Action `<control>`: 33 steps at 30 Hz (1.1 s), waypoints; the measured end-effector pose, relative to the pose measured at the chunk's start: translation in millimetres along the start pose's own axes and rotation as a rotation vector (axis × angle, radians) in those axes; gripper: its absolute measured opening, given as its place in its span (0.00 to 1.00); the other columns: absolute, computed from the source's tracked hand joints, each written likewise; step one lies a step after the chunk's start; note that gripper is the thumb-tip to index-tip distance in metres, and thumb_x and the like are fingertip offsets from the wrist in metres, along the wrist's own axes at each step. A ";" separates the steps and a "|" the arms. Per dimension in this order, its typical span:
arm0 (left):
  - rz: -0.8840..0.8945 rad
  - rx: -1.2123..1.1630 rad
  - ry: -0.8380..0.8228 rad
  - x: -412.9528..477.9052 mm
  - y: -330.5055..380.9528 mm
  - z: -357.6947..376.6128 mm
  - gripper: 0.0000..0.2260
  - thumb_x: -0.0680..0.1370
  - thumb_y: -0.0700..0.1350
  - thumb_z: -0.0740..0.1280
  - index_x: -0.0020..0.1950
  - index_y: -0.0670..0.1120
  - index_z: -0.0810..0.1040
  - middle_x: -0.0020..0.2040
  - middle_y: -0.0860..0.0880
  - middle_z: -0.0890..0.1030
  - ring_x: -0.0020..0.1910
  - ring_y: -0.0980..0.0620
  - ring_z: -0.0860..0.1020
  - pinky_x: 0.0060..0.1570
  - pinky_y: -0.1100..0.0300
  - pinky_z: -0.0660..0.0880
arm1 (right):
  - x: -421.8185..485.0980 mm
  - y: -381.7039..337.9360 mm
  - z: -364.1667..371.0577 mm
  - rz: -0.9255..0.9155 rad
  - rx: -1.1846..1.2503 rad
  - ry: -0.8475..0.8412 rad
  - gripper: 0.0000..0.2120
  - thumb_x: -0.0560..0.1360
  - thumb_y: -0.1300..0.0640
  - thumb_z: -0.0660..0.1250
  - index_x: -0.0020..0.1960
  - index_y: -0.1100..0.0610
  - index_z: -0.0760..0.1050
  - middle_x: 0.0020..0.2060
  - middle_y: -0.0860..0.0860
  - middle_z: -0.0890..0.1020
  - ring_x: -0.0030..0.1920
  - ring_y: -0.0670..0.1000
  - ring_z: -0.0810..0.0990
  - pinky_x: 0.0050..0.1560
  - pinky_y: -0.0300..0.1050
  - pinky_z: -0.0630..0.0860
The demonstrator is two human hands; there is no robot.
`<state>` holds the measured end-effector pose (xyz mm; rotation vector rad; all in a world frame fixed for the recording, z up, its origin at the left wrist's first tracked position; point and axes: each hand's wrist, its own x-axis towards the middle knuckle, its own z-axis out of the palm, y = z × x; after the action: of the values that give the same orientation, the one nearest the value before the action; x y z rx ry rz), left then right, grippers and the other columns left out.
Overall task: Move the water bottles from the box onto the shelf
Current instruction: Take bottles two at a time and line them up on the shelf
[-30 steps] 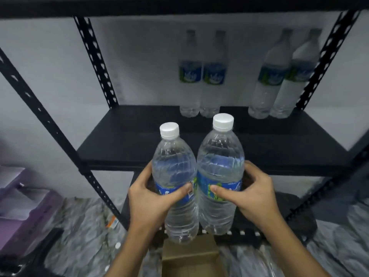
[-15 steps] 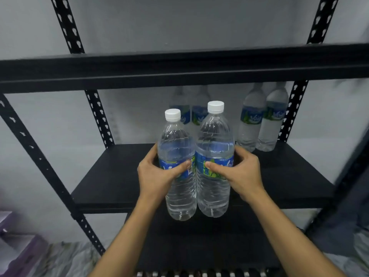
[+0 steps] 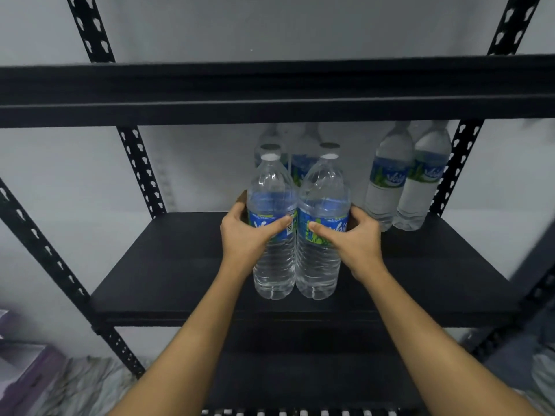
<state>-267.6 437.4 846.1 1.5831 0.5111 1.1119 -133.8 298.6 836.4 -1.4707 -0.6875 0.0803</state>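
Six water bottles are counted in the head view. Two are held upright and side by side at the centre of the frame, their sides touching. The nearer-left bottle is gripped by the left hand, whose thumb is laid across the blue label and whose fingers are curled round the far side. The nearer-right bottle is gripped the same way by the right hand. Both are placed over the front part of the black shelf board; whether their bases touch it cannot be told.

Two more bottles are seen directly behind them, largely hidden. Another two stand against the wall at the centre right: one just beside the other. One upper shelf beam is stretched across the top, and one purple object is seen at the lower left.
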 end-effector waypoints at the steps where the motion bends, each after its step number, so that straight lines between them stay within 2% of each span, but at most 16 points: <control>1: -0.004 -0.012 -0.011 0.9 -1.7 0.2 0.25 0.62 0.41 0.84 0.56 0.47 0.80 0.49 0.49 0.86 0.48 0.52 0.86 0.49 0.49 0.83 | 1.5 1.8 -0.3 0.006 -0.003 -0.007 0.27 0.59 0.53 0.83 0.56 0.54 0.80 0.48 0.49 0.86 0.46 0.47 0.85 0.49 0.51 0.83; 5: 0.015 -0.036 -0.057 0.3 -6.7 0.4 0.30 0.64 0.40 0.83 0.63 0.47 0.77 0.54 0.50 0.85 0.52 0.53 0.85 0.52 0.53 0.83 | 2.5 9.3 -2.5 -0.023 -0.070 -0.034 0.34 0.56 0.42 0.81 0.59 0.50 0.77 0.54 0.49 0.82 0.52 0.47 0.83 0.53 0.51 0.82; 9: 0.020 -0.073 -0.132 -5.2 -19.0 -4.4 0.36 0.67 0.37 0.81 0.71 0.45 0.69 0.61 0.51 0.81 0.57 0.56 0.82 0.55 0.61 0.80 | -7.2 23.7 -2.3 -0.039 -0.054 -0.051 0.40 0.58 0.38 0.80 0.66 0.46 0.71 0.62 0.47 0.77 0.61 0.46 0.78 0.61 0.50 0.77; 13: -0.091 -0.050 -0.191 -29.3 -58.4 -12.2 0.41 0.65 0.50 0.80 0.73 0.47 0.64 0.65 0.50 0.79 0.62 0.54 0.80 0.62 0.54 0.78 | -33.0 56.4 -5.9 0.054 -0.002 -0.102 0.44 0.60 0.38 0.78 0.71 0.45 0.63 0.65 0.46 0.75 0.63 0.45 0.76 0.64 0.51 0.75; 16: -0.137 -0.030 -0.226 -45.9 -84.3 -17.1 0.40 0.65 0.50 0.79 0.72 0.45 0.65 0.63 0.49 0.81 0.61 0.53 0.81 0.61 0.55 0.78 | -50.0 81.0 -8.5 0.078 -0.044 -0.155 0.46 0.59 0.34 0.77 0.71 0.47 0.64 0.64 0.46 0.76 0.63 0.44 0.76 0.64 0.49 0.75; 19: -0.167 -0.018 -0.253 -50.7 -96.9 -20.4 0.36 0.63 0.50 0.80 0.68 0.48 0.70 0.60 0.52 0.83 0.59 0.54 0.82 0.57 0.59 0.79 | -53.8 91.5 -7.5 0.094 -0.053 -0.180 0.45 0.57 0.37 0.79 0.69 0.49 0.66 0.61 0.45 0.78 0.60 0.43 0.78 0.61 0.42 0.76; 21: -0.178 -0.016 -0.269 -48.6 -101.4 -22.5 0.36 0.63 0.50 0.80 0.67 0.48 0.71 0.60 0.51 0.83 0.59 0.53 0.82 0.58 0.59 0.79 | -52.8 92.8 -6.1 0.080 -0.064 -0.176 0.42 0.60 0.44 0.81 0.68 0.50 0.66 0.60 0.44 0.78 0.59 0.39 0.78 0.55 0.31 0.75; 23: -0.176 0.002 -0.284 -47.4 -105.4 -24.4 0.35 0.64 0.50 0.80 0.68 0.47 0.71 0.61 0.49 0.82 0.61 0.51 0.81 0.61 0.56 0.78 | -52.1 94.8 -6.6 0.065 -0.059 -0.188 0.39 0.63 0.53 0.81 0.69 0.52 0.66 0.60 0.44 0.79 0.58 0.37 0.77 0.53 0.27 0.73; 29: -0.156 0.027 -0.292 -47.0 -111.1 -26.9 0.34 0.66 0.49 0.78 0.69 0.45 0.72 0.62 0.48 0.82 0.63 0.49 0.80 0.63 0.54 0.76 | -52.6 102.6 -9.7 0.077 -0.083 -0.199 0.40 0.64 0.50 0.77 0.72 0.53 0.64 0.59 0.42 0.80 0.61 0.43 0.78 0.57 0.30 0.73; 33: -0.146 0.034 -0.281 -46.6 -113.6 -27.0 0.34 0.66 0.48 0.78 0.70 0.43 0.72 0.62 0.47 0.82 0.62 0.48 0.81 0.63 0.52 0.77 | -52.4 103.4 -7.9 0.075 -0.106 -0.158 0.37 0.64 0.55 0.77 0.70 0.53 0.66 0.57 0.43 0.81 0.59 0.43 0.79 0.54 0.30 0.74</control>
<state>-287.7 451.4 722.8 1.6703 0.4501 0.7599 -135.9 281.8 721.4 -1.6039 -0.7739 0.2223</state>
